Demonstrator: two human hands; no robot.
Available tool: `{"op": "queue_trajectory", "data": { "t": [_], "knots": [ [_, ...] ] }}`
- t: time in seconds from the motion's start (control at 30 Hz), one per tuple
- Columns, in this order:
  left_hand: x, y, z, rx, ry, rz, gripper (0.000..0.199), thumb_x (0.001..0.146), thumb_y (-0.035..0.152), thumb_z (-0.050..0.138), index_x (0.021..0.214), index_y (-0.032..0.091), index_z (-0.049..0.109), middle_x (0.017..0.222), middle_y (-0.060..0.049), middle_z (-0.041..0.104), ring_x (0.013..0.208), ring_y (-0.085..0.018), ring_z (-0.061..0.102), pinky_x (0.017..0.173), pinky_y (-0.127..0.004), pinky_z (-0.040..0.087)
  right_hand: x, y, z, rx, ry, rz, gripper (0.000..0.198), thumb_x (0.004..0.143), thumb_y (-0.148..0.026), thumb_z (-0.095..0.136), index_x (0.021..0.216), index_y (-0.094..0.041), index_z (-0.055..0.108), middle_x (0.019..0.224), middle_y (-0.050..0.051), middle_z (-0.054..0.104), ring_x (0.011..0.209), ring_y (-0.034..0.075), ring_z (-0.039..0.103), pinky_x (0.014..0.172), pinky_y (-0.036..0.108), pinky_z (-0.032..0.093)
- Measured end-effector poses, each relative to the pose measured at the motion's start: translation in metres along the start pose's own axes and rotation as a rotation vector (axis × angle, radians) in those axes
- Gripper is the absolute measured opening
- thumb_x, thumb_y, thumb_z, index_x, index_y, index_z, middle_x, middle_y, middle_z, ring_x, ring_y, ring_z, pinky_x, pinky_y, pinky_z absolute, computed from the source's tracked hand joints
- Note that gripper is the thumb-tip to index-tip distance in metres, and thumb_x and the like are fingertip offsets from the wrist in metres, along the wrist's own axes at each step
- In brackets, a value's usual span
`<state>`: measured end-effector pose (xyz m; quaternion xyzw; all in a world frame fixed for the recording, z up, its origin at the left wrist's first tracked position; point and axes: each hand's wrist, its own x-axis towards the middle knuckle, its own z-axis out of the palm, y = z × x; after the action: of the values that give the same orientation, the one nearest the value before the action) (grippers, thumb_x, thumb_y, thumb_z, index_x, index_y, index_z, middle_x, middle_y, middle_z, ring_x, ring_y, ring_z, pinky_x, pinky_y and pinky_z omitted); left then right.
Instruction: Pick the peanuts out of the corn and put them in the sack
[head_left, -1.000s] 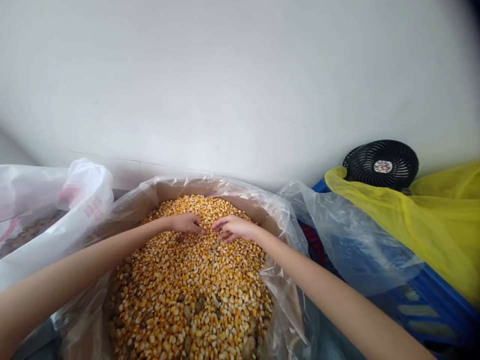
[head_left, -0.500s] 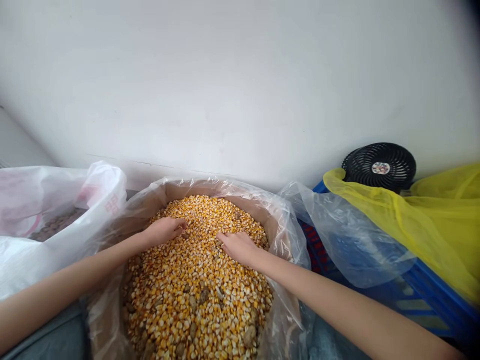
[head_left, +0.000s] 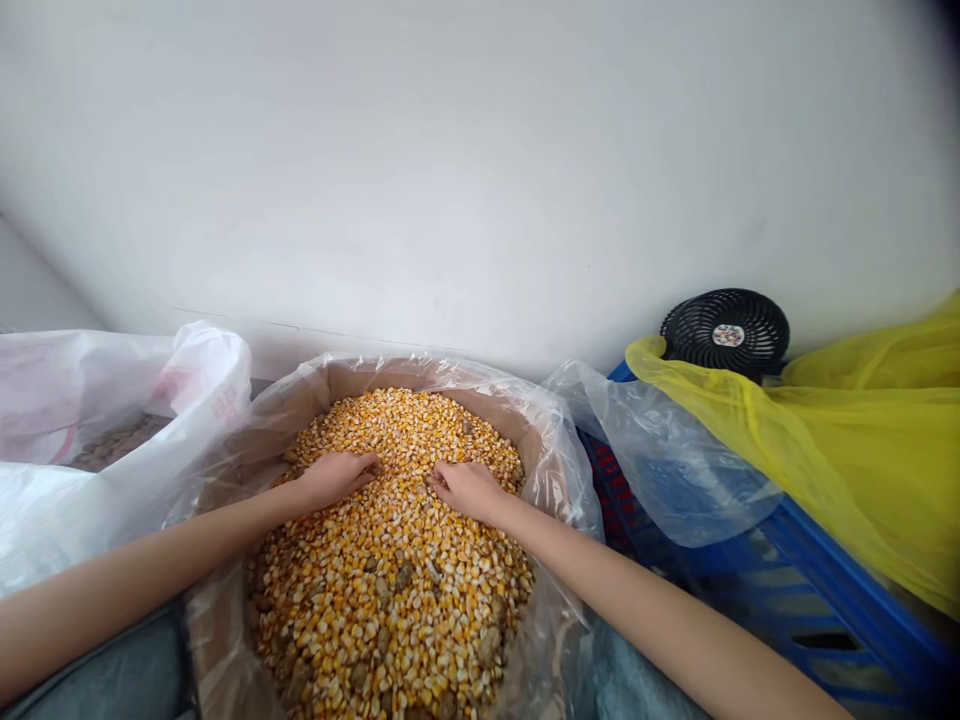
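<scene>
Yellow and white corn kernels (head_left: 397, 560) fill a cardboard box (head_left: 420, 378) lined with a clear plastic bag (head_left: 564, 470). Brownish lumps (head_left: 491, 645) lie among the kernels, mostly towards the near side. My left hand (head_left: 336, 480) rests on the corn left of the middle, its fingers curled together at the surface. Facing it from the right, my right hand (head_left: 469, 490) also touches the kernels with its thumb and fingers drawn together. Whatever either hand pinches is too small or hidden to make out.
On the left stands a white sack (head_left: 210, 370) with brownish contents. To the right are a blue plastic crate (head_left: 810, 570), clear plastic sheeting (head_left: 675, 470), yellow mesh (head_left: 862, 450) and a black fan (head_left: 727, 333). A white wall (head_left: 450, 180) rises behind the box.
My left hand has shifted slightly nearer and towards the right. My right hand stays near the same spot, its fingers drawn in more. The crate and fan appear farther left in view.
</scene>
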<state>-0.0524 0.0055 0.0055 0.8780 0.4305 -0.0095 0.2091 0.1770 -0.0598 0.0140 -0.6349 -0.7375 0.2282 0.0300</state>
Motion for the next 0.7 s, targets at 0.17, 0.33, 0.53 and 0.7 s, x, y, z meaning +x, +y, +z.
{"op": "queue_trajectory", "data": {
  "t": [0.17, 0.33, 0.53, 0.7],
  "knots": [
    [0.001, -0.003, -0.005, -0.783, 0.082, -0.127, 0.022, 0.073, 0.041, 0.041, 0.076, 0.019, 0.041, 0.051, 0.006, 0.038, 0.043, -0.007, 0.036, 0.043, -0.018, 0.029, 0.008, 0.003, -0.008, 0.756, -0.018, 0.154, 0.026, 0.074, -0.037, 0.029, 0.058, -0.018, 0.035, 0.049, -0.004, 0.037, 0.043, 0.007, 0.034, 0.044, 0.020, 0.030],
    [0.002, -0.002, -0.018, -1.523, 0.021, -0.180, 0.015, 0.073, 0.029, 0.038, 0.065, 0.019, 0.031, 0.046, 0.009, 0.021, 0.034, -0.004, 0.017, 0.035, -0.017, 0.021, 0.004, 0.007, -0.027, 1.035, -0.068, 0.090, 0.025, 0.072, -0.036, 0.011, 0.061, -0.020, 0.026, 0.047, -0.006, 0.021, 0.037, 0.008, 0.021, 0.035, 0.018, 0.020],
    [0.002, -0.004, -0.024, -1.751, -0.055, -0.196, 0.016, 0.074, 0.025, 0.039, 0.061, 0.016, 0.038, 0.043, 0.008, 0.023, 0.032, -0.003, 0.020, 0.034, -0.018, 0.024, 0.002, 0.008, -0.025, 1.675, -0.274, 0.046, 0.020, 0.069, -0.035, 0.032, 0.059, -0.018, 0.033, 0.044, -0.006, 0.027, 0.034, 0.004, 0.023, 0.033, 0.015, 0.010],
    [0.008, -0.016, -0.022, -1.689, 0.135, -0.407, 0.018, 0.076, 0.026, 0.045, 0.063, 0.014, 0.043, 0.048, 0.006, 0.037, 0.036, -0.003, 0.032, 0.038, -0.016, 0.031, 0.007, 0.008, -0.018, 1.712, -0.288, 0.145, 0.038, 0.069, -0.046, 0.048, 0.052, -0.015, 0.034, 0.047, -0.005, 0.037, 0.033, 0.002, 0.027, 0.031, 0.014, 0.005]
  ]
}}
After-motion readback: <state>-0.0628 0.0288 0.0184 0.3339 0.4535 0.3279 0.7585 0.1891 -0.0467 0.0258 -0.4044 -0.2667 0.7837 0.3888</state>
